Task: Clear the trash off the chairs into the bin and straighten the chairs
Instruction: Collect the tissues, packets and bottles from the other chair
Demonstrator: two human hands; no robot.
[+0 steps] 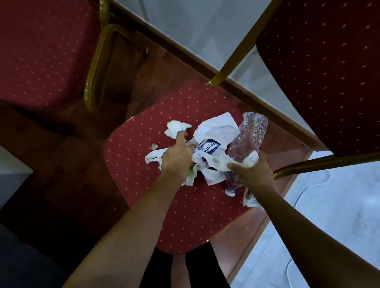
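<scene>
On the red seat (187, 214) just below the camera, both hands are working into a heap of trash lying toward the seat's far half. The right hand (251, 172) is closing on a wad of tissue (249, 161) at the heap's near right, with a crushed plastic bottle (247, 142) lying under and beyond it, its cap (230, 192) pointing back at the near edge of the seat. The left hand (176, 159) is pressing over crumpled papers (210, 165) and a printed wrapper (209, 147), one finger stretching to a loose tissue (175, 127) at the seat's far side; how firmly it is clutching anything I cannot tell. No bin is showing. Scooping so much at once is risking small scraps, like the bit (154, 146) left of the heap, slipping onto the floor, or the bottle rolling off the seat's right edge.
</scene>
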